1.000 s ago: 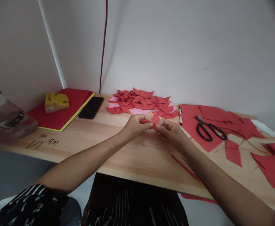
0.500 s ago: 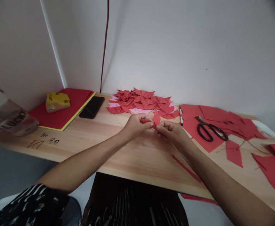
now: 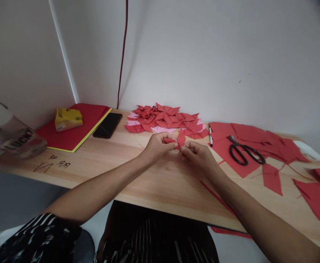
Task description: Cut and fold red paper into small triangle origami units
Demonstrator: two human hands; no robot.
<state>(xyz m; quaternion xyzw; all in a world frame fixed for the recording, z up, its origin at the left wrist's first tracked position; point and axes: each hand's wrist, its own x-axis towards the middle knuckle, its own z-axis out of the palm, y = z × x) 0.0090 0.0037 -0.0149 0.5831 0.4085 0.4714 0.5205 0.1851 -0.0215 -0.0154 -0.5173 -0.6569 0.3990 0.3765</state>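
Note:
A small piece of folded red paper is held up between my two hands, above the middle of the table. My left hand is closed, its thumb and fingers pinching the paper's left side. On the lower right, my right hand pinches the same piece between thumb and fingertips. One pointed flap stands upright between the hands; the fingers cover much of the rest. Just behind lies a heap of folded red and pink paper pieces.
Black-handled scissors lie on red paper sheets at right, beside a marker. Red offcuts are scattered nearby. At left are a phone, a yellow packet on red sheets, and a clear bottle.
Both hands keep their pinch on the folded red paper. My right hand has shifted slightly left along its lower edge. The view has moved a little.

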